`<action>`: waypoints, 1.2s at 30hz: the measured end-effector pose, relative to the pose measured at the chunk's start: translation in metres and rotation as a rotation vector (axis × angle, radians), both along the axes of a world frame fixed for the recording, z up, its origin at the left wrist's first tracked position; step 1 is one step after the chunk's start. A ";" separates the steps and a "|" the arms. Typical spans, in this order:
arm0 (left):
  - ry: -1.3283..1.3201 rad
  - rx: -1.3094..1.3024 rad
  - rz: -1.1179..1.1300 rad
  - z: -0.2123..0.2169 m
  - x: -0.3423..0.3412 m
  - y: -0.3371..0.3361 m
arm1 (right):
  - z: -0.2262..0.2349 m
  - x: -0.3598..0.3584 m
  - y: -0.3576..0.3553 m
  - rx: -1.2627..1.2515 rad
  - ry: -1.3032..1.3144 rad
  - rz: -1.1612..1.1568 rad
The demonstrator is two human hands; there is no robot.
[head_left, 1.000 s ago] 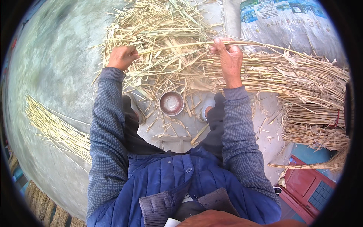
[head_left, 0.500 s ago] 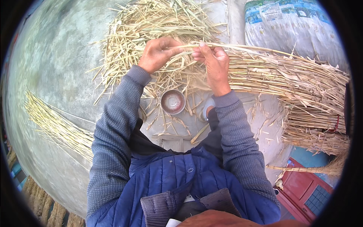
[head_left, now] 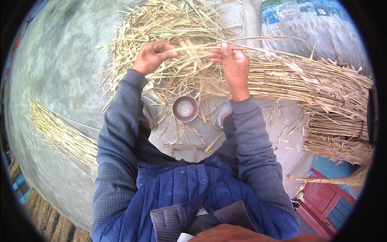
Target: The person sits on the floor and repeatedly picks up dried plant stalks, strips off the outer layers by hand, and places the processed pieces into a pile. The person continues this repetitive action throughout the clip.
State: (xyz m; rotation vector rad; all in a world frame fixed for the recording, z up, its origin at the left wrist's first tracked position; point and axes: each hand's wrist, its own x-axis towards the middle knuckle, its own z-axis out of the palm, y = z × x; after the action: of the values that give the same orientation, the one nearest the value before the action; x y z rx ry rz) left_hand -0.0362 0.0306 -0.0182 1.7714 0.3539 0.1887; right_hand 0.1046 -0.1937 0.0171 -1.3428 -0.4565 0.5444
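A long dry reed-like stalk [head_left: 278,52] is stretched level between my hands, above a heap of loose straw and leaf strips [head_left: 173,24]. With fingers pinched, my left hand [head_left: 153,57] grips its left end or a leaf strip on it; which of these is unclear. My right hand [head_left: 233,66] has its thumb pressed against the fingers around the stalk, which runs on to the right. A dry leaf [head_left: 278,38] sticks out beyond my right hand. Under that length of stalk lies a thick bundle of similar stalks [head_left: 290,80].
Between my feet a small reddish-brown metal bowl [head_left: 185,109] stands on the concrete floor [head_left: 68,76]. Thin pale stalks [head_left: 62,133] lie at the left. A large white-and-blue sack [head_left: 312,36] sits far right. Near right are a red wooden piece [head_left: 322,197] and a straw broom [head_left: 322,180].
My left hand has moved left, widening the gap between my hands. The right hand has shifted slightly right. A dry leaf now stands away from the stalk beyond my right hand.
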 end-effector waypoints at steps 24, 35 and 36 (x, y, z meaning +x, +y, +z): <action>-0.193 0.698 -0.022 0.013 0.015 -0.032 | -0.014 -0.014 0.015 -0.099 -0.131 0.201; 0.403 0.258 -0.065 -0.004 -0.044 0.058 | 0.024 0.037 -0.034 0.002 -0.257 0.277; 0.469 0.264 -0.066 -0.002 -0.042 0.054 | 0.022 0.035 -0.031 -0.003 -0.245 0.234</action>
State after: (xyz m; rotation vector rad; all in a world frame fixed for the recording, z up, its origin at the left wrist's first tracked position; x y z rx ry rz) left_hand -0.0784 0.0849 -0.0202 2.0803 0.6271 -0.2440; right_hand 0.1392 -0.2248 0.0390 -1.3739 -0.8205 0.5742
